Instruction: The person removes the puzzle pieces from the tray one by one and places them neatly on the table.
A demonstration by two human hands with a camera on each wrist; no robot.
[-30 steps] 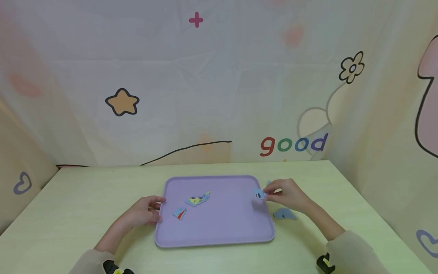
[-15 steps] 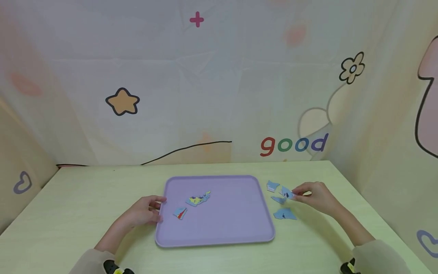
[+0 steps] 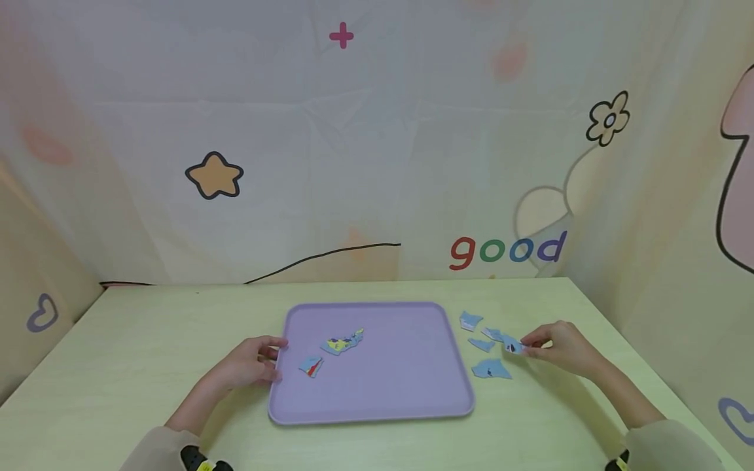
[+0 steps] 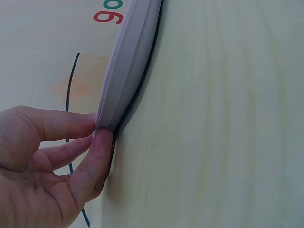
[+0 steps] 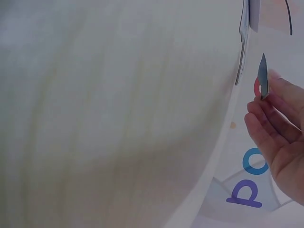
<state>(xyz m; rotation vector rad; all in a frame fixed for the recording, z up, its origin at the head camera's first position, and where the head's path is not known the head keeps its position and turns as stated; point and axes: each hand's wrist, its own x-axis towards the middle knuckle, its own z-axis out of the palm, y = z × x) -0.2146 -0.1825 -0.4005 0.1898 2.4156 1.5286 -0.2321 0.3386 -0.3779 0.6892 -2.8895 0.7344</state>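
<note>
My left hand [image 3: 250, 363] pinches the left rim of a lilac tray [image 3: 389, 389]; in the left wrist view, thumb and fingers meet at the tray's edge [image 4: 128, 71]. Between thumb and fingers, my right hand [image 3: 562, 348] holds a small blue puzzle piece [image 3: 513, 345] above the table, right of the tray. The right wrist view shows that piece [image 5: 263, 78] nearly edge-on. On the tray lie a yellow-and-blue puzzle piece [image 3: 343, 343] and a smaller one with a red stripe [image 3: 311, 367].
Several more blue puzzle pieces lie on the pale wooden table [image 3: 147, 353] just right of the tray, among them a large one [image 3: 491, 369] and one at the back [image 3: 470, 320]. A printed cloth [image 3: 377, 163] hangs behind the table and along its sides.
My right hand has drawn back from over the tray's right side to the right with the blue puzzle piece, uncovering the pieces on the table. The left hand stays at the rim.
</note>
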